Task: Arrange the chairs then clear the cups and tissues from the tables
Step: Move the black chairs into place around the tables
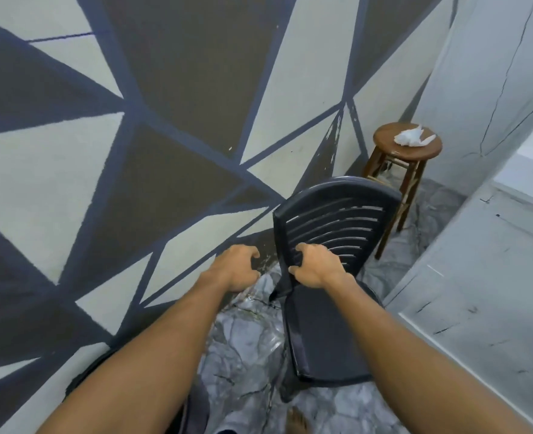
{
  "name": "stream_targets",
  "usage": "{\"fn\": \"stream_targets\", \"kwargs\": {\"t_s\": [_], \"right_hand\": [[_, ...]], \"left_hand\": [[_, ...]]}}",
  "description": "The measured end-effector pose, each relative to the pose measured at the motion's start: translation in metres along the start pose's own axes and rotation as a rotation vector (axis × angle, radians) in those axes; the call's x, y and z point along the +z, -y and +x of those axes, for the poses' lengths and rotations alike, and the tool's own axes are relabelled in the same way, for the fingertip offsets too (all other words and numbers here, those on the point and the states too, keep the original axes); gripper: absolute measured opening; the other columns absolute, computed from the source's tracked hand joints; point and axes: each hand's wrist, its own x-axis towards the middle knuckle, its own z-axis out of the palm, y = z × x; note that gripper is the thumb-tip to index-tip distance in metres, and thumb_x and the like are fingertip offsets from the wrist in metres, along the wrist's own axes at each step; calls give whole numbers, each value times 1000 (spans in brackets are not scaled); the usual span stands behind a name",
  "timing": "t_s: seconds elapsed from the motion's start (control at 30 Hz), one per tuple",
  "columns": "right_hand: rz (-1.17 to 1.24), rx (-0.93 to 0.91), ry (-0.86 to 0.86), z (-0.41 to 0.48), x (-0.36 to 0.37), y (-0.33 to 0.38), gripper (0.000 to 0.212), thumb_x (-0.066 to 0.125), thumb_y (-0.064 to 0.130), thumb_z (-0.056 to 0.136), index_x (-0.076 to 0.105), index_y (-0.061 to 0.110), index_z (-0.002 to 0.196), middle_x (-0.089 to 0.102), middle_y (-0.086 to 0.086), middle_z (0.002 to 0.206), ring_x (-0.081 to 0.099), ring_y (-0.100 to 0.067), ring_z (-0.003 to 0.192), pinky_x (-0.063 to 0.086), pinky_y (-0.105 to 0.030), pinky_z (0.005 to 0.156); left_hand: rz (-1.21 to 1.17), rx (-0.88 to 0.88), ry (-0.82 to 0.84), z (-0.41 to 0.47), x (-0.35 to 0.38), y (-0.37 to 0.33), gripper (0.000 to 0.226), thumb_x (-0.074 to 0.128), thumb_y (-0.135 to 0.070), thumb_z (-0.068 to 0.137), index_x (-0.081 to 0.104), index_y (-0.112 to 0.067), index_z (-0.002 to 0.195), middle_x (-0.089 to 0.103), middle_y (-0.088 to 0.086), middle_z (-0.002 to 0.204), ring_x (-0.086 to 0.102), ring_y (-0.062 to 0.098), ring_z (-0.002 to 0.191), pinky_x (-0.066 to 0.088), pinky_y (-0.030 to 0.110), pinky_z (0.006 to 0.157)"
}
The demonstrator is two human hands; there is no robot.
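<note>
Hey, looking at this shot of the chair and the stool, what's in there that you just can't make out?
Chair legs: head view, mostly hidden under its own seat.
Stool, left legs: lower ends hidden behind the chair's backrest.
Tissue on the stool: too small to tell one piece from several.
Dark object at bottom left: covered by the left forearm and cut by the frame edge.

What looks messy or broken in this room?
A crumpled white tissue lies on the round brown wooden stool in the corner. Paint on the patterned wall is chipped beside it, and thin cracks run down the pale grey wall on the right.
</note>
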Motion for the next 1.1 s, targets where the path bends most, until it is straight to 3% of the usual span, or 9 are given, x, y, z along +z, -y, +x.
{"fn": "stream_targets", "kwargs": {"t_s": [0.17, 0.3, 0.5, 0.63, 0.7, 0.77, 0.83, 1.0, 1.1], "right_hand": [[115, 63, -70, 63, -19, 2, 70, 61, 51, 90, 37, 17, 147, 46, -14, 145, 46, -35, 132, 43, -49, 106], [301, 265, -104, 119, -19, 4, 101, 56, 67, 85, 7, 16, 157, 25, -19, 159, 36, -39, 140, 35, -52, 113], [580, 543, -201, 195, -16, 13, 136, 64, 79, 70, -27, 21, 152, -2, -18, 164, 33, -43, 142, 35, -54, 112], [781, 585, -309, 218, -2, 17, 143, 79, 57, 67, -43, 36, 140, 2, -13, 165, 41, -41, 136, 44, -53, 105], [896, 605, -410, 219, 3, 16, 145, 79, 49, 60, -46, 48, 132, 26, -16, 160, 51, -40, 126, 51, -51, 96], [997, 624, -440, 208, -2, 12, 143, 78, 42, 57, -45, 54, 129, 50, -19, 142, 64, -34, 106, 58, -45, 79], [1047, 622, -417, 182, -20, 6, 140, 80, 28, 66, -37, 46, 141, 63, -14, 123, 69, -25, 89, 60, -38, 70], [1052, 639, -387, 94, -68, -20, 123, 71, 2, 67, -7, 34, 157, 61, 2, 128, 63, -18, 107, 59, -36, 84], [1008, 650, -395, 49, -78, -27, 109, 63, -9, 58, 29, 35, 152, 67, -4, 102, 64, -17, 83, 54, -32, 63]], "left_hand": [[9, 82, -30, 72, -31, -10, 58, 69, -30, 84, 53, -23, 140, 53, 3, 144, 52, 24, 129, 46, 39, 104], [63, 162, -14, 135, -57, -5, 55, 67, -27, 86, 53, -23, 139, 54, 4, 142, 52, 26, 128, 47, 38, 101], [127, 308, 102, 247, -87, -2, 63, 63, -13, 81, 50, -29, 140, 51, -2, 145, 51, 25, 130, 47, 43, 103], [182, 476, 168, 308, -98, -25, 66, 66, -13, 82, 48, -27, 143, 52, 0, 144, 51, 25, 130, 47, 42, 105], [193, 584, 175, 330, -99, -45, 71, 69, -13, 81, 45, -26, 146, 52, 1, 142, 51, 25, 130, 48, 43, 104], [216, 701, 185, 341, -96, -68, 84, 75, -16, 77, 37, -30, 150, 49, -1, 144, 49, 24, 131, 48, 44, 104], [238, 832, 199, 342, -91, -96, 97, 80, -21, 72, 28, -36, 153, 44, -4, 149, 44, 22, 135, 47, 44, 106], [209, 1249, 249, 308, -67, -174, 126, 90, -48, 60, 11, -40, 157, 21, -3, 161, 24, 22, 147, 34, 42, 116], [317, 1502, 209, 273, -39, -210, 106, 68, -65, 60, 30, -31, 153, 20, 4, 162, 15, 27, 149, 19, 47, 120]]}}
